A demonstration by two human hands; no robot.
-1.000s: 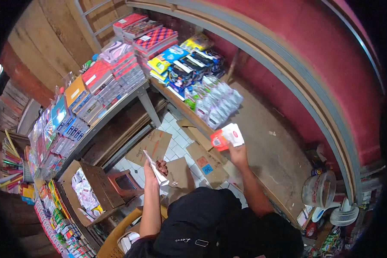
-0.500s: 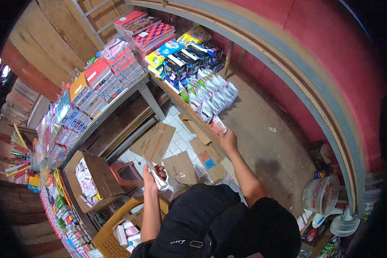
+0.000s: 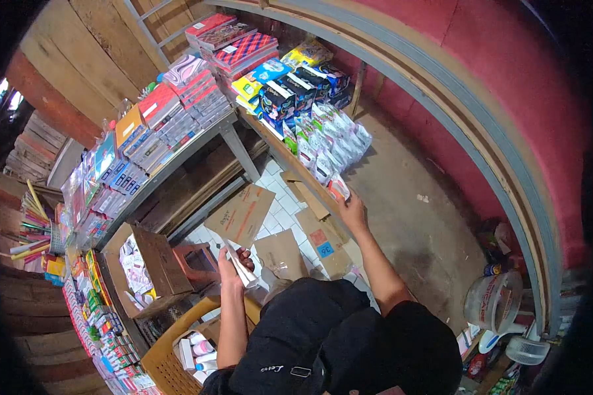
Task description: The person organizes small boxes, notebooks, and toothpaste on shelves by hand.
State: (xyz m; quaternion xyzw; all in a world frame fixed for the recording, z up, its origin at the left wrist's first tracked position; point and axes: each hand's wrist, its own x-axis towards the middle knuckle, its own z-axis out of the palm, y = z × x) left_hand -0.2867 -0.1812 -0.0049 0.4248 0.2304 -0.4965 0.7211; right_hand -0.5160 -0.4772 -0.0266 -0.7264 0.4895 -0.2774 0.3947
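My left hand [image 3: 228, 271] is closed around a flat white packet [image 3: 242, 264], held low in front of my body above the floor. Out at the counter's edge, my right hand [image 3: 354, 216] grips a small red and white packet [image 3: 338, 189] with its fingers and thumb. That packet is at the near end of rows of white and green plastic packets [image 3: 331, 141] on the wooden counter [image 3: 412, 217]. Behind those rows stand black and blue packs [image 3: 296, 92].
Stacked notebooks [image 3: 158, 105] fill the shelf at left. Below are an open carton [image 3: 171, 266] of packets and a yellow plastic chair [image 3: 161, 355] with bottles and boxes on it. Flattened cardboard [image 3: 240, 214] lies on the tiles. A clear tub [image 3: 491, 299] stands at right.
The view has turned slightly, so the shelves sit a little farther right. The white packet in my left hand has tilted a little. My right hand stays at the red and white packet.
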